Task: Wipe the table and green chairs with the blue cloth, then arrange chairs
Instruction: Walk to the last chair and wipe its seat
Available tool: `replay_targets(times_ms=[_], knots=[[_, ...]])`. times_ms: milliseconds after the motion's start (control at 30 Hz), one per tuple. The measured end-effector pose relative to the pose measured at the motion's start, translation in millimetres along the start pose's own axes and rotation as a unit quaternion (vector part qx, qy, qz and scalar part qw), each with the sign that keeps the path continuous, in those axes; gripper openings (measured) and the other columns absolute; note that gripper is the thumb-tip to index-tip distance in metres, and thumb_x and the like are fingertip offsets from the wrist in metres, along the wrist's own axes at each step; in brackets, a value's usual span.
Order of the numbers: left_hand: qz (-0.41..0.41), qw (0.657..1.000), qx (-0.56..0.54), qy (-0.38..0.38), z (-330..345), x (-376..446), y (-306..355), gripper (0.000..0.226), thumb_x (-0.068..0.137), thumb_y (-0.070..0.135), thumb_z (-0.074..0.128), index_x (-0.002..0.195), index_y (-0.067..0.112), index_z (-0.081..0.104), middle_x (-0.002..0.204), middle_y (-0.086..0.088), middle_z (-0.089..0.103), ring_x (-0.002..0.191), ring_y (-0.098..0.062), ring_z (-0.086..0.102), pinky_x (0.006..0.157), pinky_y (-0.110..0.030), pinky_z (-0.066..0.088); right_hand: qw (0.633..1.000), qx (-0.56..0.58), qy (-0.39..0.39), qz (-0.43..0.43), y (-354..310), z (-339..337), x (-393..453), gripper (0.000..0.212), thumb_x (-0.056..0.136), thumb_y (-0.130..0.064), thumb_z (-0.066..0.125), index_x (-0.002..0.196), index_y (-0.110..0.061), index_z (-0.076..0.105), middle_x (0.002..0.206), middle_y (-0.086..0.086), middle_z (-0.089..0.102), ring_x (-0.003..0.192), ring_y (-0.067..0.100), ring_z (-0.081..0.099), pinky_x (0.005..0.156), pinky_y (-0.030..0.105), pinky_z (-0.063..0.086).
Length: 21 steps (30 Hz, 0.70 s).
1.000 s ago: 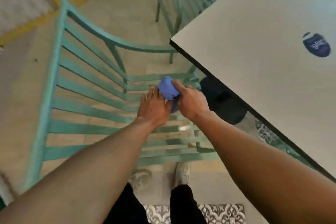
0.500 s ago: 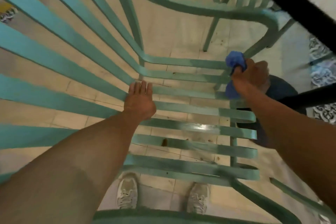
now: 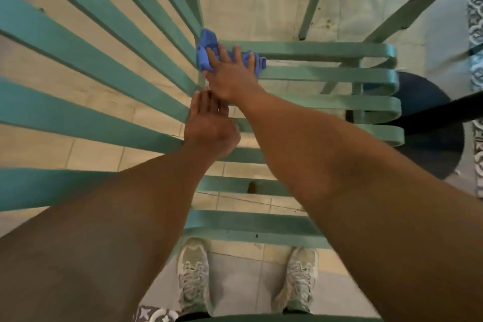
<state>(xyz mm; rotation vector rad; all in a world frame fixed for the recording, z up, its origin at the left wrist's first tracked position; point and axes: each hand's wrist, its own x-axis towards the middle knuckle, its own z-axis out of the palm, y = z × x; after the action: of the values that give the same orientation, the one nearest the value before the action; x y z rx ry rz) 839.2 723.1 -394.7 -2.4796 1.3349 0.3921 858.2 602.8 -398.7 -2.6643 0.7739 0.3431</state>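
A green slatted chair (image 3: 326, 76) fills the view from above, its backrest slats fanning out to the left. My right hand (image 3: 231, 73) presses flat on the crumpled blue cloth (image 3: 207, 46) at the far back corner of the seat, where the slats meet the backrest. My left hand (image 3: 207, 123) rests just nearer on the seat slats, fingers together and flat, holding nothing. Both forearms cover much of the near seat.
A second green chair's legs (image 3: 312, 5) stand beyond the seat at top right. The table's dark round base (image 3: 428, 123) and black edge (image 3: 444, 110) are at the right. My two shoes (image 3: 193, 277) stand on the tiled floor under the seat front.
My right hand has slid the cloth from the seat's right front edge to its back corner by the backrest. My left hand stayed on the seat slats, now close behind the right.
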Motion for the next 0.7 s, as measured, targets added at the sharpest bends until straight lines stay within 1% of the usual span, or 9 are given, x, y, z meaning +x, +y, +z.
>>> replay_targets(times_ms=[67, 133, 200, 267, 333, 400, 500, 567, 700], knots=[[0.004, 1.000, -0.008, 0.011, -1.0, 0.5, -1.9, 0.067, 0.096, 0.037, 0.020, 0.153, 0.005, 0.007, 0.161, -0.016, 0.005, 0.148, -0.033, -0.001, 0.118, -0.046, -0.008, 0.998, -0.053, 0.018, 0.010, 45.9, -11.2, -16.5, 0.057, 0.099, -0.041, 0.032, 0.150, -0.023, 0.018, 0.160, 0.003, 0.010, 0.145, 0.035, 0.005, 0.109, 0.063, 0.004], [0.012, 1.000, -0.018, 0.007, -0.5, 0.6, -4.3, 0.066, 0.096, 0.038, 0.014, 0.153, 0.006, 0.002, 0.161, -0.016, -0.001, 0.148, -0.032, -0.005, 0.118, -0.045, -0.011, 0.992, -0.068, 0.062, 0.089, 115.7, -24.0, -50.3, 0.055, 0.097, -0.032, 0.039, 0.147, -0.016, 0.025, 0.156, 0.012, 0.021, 0.141, 0.038, 0.017, 0.109, 0.062, 0.013], [0.020, 1.000, -0.024, -0.002, -0.4, 1.0, -6.2, 0.066, 0.096, 0.039, 0.011, 0.153, 0.006, 0.000, 0.161, -0.016, -0.004, 0.148, -0.032, -0.007, 0.117, -0.044, -0.013, 0.967, -0.008, 0.109, 0.229, 199.2, -36.8, -92.5, 0.048, 0.095, -0.029, 0.041, 0.139, -0.011, 0.037, 0.144, 0.021, 0.037, 0.131, 0.043, 0.032, 0.106, 0.064, 0.024], [0.023, 0.999, -0.027, 0.000, -1.0, 1.7, -7.6, 0.067, 0.096, 0.039, 0.012, 0.153, 0.006, 0.000, 0.161, -0.016, -0.004, 0.148, -0.033, -0.007, 0.116, -0.044, -0.014, 0.925, 0.075, 0.095, 0.359, 257.9, -53.5, -120.5, 0.051, 0.096, -0.037, 0.034, 0.138, -0.009, 0.038, 0.142, 0.023, 0.040, 0.129, 0.044, 0.036, 0.106, 0.062, 0.027], [0.023, 0.999, -0.034, -0.006, -2.7, 1.6, -9.2, 0.066, 0.097, 0.039, 0.013, 0.153, 0.006, 0.001, 0.161, -0.016, -0.004, 0.148, -0.032, -0.008, 0.116, -0.043, -0.014, 0.908, 0.105, 0.059, 0.402, 262.9, -58.6, -119.4, 0.055, 0.096, -0.041, 0.032, 0.139, -0.008, 0.039, 0.144, 0.023, 0.039, 0.132, 0.043, 0.034, 0.109, 0.059, 0.026], [0.027, 0.999, -0.038, -0.012, -3.8, 2.4, -8.5, 0.066, 0.098, 0.039, 0.014, 0.153, 0.006, 0.000, 0.161, -0.016, -0.005, 0.148, -0.032, -0.008, 0.116, -0.043, -0.014, 0.932, 0.079, 0.060, 0.349, 209.8, -48.9, -95.4, 0.052, 0.094, -0.035, 0.038, 0.140, -0.009, 0.039, 0.146, 0.023, 0.035, 0.134, 0.044, 0.029, 0.110, 0.062, 0.019], [0.043, 0.998, -0.042, -0.014, -6.0, 2.6, -9.2, 0.067, 0.098, 0.041, 0.020, 0.154, 0.010, 0.001, 0.161, -0.017, 0.000, 0.148, -0.033, -0.003, 0.117, -0.044, -0.009, 0.991, 0.008, 0.032, 0.132, 62.0, -2.7, -60.5, 0.061, 0.095, -0.030, 0.039, 0.150, -0.022, 0.016, 0.159, 0.011, 0.010, 0.143, 0.041, 0.004, 0.108, 0.069, -0.002], [0.060, 0.998, -0.026, 0.017, -6.5, -0.7, -8.8, 0.067, 0.098, 0.041, 0.027, 0.155, 0.015, 0.006, 0.160, -0.017, 0.009, 0.147, -0.034, 0.004, 0.117, -0.045, -0.005, 1.000, 0.014, -0.013, 0.017, -3.5, 11.1, -48.8, 0.057, 0.097, -0.040, 0.031, 0.151, -0.030, 0.015, 0.161, 0.000, 0.004, 0.144, 0.037, -0.004, 0.107, 0.066, -0.009], [0.040, 0.999, -0.005, -0.005, -12.0, -2.2, -10.2, 0.067, 0.094, 0.036, 0.022, 0.152, 0.003, 0.012, 0.158, -0.022, 0.015, 0.146, -0.037, 0.009, 0.118, -0.045, -0.001, 0.999, -0.046, -0.025, 0.002, 51.0, -2.3, -68.2, 0.056, 0.099, -0.042, 0.030, 0.151, -0.032, 0.013, 0.161, -0.006, 0.004, 0.146, 0.031, 0.000, 0.111, 0.062, -0.001]])
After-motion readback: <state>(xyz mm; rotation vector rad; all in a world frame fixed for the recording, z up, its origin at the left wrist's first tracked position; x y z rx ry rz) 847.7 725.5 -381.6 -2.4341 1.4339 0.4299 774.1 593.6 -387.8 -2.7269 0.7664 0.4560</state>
